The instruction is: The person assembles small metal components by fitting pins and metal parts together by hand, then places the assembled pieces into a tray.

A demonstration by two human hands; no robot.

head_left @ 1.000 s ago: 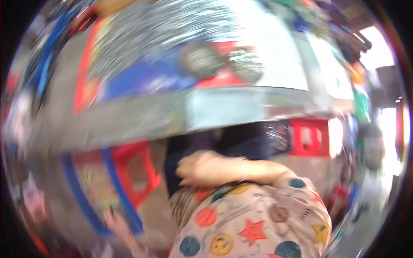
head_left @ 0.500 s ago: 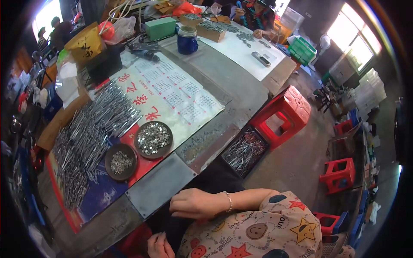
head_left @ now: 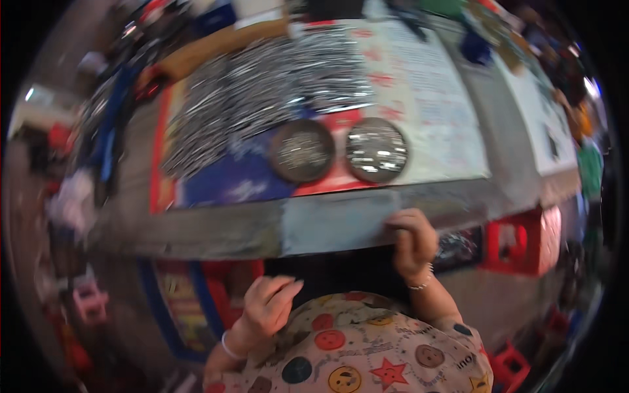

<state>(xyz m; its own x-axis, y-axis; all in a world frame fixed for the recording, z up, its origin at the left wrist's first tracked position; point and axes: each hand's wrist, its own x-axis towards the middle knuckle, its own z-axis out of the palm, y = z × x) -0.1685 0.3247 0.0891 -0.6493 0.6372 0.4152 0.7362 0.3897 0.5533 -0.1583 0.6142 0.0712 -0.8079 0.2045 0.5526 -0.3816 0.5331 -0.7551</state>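
Dressed in a beige top (head_left: 377, 350), printed with cartoon faces (head_left: 329, 340) in red, yellow and brown, orange-red and yellow stars (head_left: 390, 374), dark teal discs (head_left: 297, 371) and small dark lettering (head_left: 464, 362). Bare at the right forearm (head_left: 438, 303). Wears a thin pale band (head_left: 231, 349) near the left hand (head_left: 268, 304) and a pale beaded bracelet (head_left: 425, 283) near the right hand (head_left: 417, 243). Probably clad in dark cloth (head_left: 327, 274) at the lap, though too dim to be sure.

The head-worn fisheye camera looks steeply down from six o'clock, near above the left hand (head_left: 265, 306) at seven and the right hand (head_left: 414, 243) at four, facing across the worktable (head_left: 216, 232) toward twelve.
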